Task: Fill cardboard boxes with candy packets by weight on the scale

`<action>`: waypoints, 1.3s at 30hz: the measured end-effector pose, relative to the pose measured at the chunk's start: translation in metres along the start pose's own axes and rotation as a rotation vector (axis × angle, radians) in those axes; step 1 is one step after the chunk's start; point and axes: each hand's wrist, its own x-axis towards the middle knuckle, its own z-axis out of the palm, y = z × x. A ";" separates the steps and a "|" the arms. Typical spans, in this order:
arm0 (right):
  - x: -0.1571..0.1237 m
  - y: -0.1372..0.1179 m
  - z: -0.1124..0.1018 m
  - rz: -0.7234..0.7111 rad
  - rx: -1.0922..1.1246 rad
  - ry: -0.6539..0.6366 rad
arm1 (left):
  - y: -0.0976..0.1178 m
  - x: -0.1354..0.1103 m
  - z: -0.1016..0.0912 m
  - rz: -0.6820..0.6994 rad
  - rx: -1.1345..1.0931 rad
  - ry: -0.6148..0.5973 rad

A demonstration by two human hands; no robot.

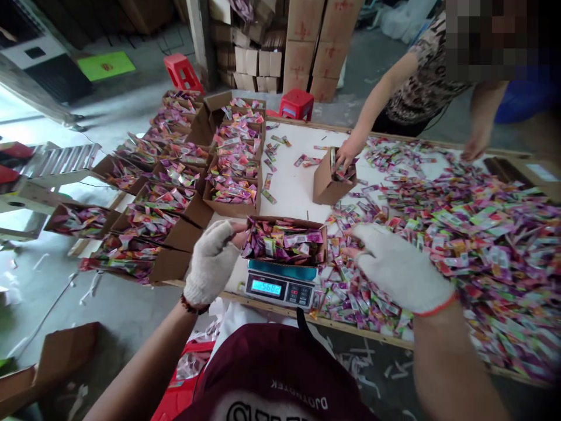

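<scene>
A small cardboard box [284, 261] filled with colourful sachets sits on a digital scale [280, 289] with a lit display. My left hand [213, 257], in a white glove with bare fingertips, is at the box's left end. Its fingertips reach the box wall, though whether they press on it I cannot tell. Over the loose sachets [363, 298], to the right of the box, my gloved right hand [390, 266] hovers open. Its thumb and fingers stretch toward the box, apart from it, and hold nothing.
Filled cardboard boxes [179, 234] stand in rows at the left. A big heap of sachets [482, 234] covers the table's right side. Across the table, a person's hand [346, 153] reaches into another box [326, 181]. Red stools [297, 104] and stacked cartons [302, 44] are behind.
</scene>
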 end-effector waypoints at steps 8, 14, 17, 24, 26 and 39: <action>0.060 -0.078 0.115 -0.216 0.168 -0.176 | -0.009 -0.026 -0.007 -0.214 -0.023 0.010; 0.051 -0.053 0.087 -0.221 0.351 -0.151 | -0.015 -0.035 -0.012 -0.228 -0.007 0.040; 0.026 -0.021 0.042 -0.032 0.403 -0.089 | -0.023 -0.037 -0.010 -0.220 -0.033 0.018; -0.019 0.029 -0.015 0.018 -0.125 -0.077 | -0.023 -0.030 0.000 -0.180 -0.024 -0.023; -0.007 0.014 0.003 0.013 -0.004 -0.064 | -0.020 -0.028 0.003 -0.171 -0.030 -0.035; 0.074 -0.055 0.111 -0.114 0.089 -0.157 | -0.017 -0.040 -0.012 -0.232 0.028 0.042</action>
